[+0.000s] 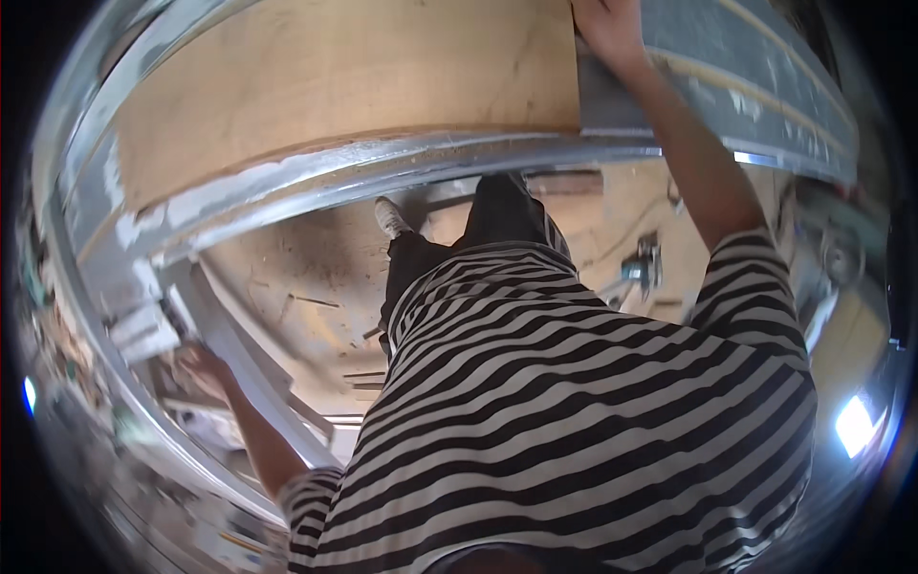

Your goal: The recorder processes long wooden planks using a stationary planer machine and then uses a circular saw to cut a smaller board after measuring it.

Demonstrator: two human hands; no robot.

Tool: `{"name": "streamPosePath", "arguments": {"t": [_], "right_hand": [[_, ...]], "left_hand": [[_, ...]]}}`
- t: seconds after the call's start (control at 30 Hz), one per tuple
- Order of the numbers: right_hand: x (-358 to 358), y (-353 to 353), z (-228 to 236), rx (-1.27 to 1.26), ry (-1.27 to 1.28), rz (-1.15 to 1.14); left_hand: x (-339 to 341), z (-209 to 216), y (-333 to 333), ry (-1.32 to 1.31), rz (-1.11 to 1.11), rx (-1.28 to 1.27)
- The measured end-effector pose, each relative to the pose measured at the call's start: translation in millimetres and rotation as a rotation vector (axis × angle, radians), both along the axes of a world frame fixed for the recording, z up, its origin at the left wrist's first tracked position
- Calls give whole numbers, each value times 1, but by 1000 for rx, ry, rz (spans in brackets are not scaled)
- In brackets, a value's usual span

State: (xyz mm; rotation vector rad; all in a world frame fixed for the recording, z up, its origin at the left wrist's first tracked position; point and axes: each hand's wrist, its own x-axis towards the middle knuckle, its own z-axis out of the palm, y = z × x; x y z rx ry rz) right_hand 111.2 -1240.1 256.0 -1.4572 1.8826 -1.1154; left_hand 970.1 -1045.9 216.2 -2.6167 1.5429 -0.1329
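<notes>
A broad, light-brown wooden board (354,77) lies on a grey metal machine table (746,72). At the board's right edge is my right hand (610,33), reaching far forward and touching that edge; its fingertips are cut off by the top of the picture, so its grip is hidden. Down at the left, my left hand (203,371) is beside a pale metal beam (239,359) at the machine's end. It is somewhat blurred, its fingers look apart, and nothing shows in it.
A long metal rail (382,172) runs along the table's near side, between me and the board. Wood strips (363,381) and scraps lie on the dusty floor (306,258). A small teal-and-dark device (641,268) with a cable sits on the right. Blurred clutter fills the far left.
</notes>
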Motion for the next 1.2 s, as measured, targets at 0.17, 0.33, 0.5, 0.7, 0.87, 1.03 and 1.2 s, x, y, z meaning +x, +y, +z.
{"name": "streamPosePath", "arguments": {"t": [0.17,0.33,0.5,0.7,0.87,1.03,1.2], "right_hand": [[26,-7,24,-317,101,16],[22,-2,28,-12,-356,-61],[-1,-2,5,-191,97,-53],[6,0,10,-221,279,-106],[8,-4,15,-198,216,-75],[-5,-6,4,-91,200,-80],[-11,-10,-14,-196,80,29]], "left_hand": [[-32,5,10,258,187,-110],[-74,21,7,86,71,-104],[-96,30,5,182,68,-42],[-122,35,-7,100,82,-71],[-135,30,-15,-155,139,-162],[-139,27,-11,-175,155,-201],[-141,32,-12,-215,114,-287]]}}
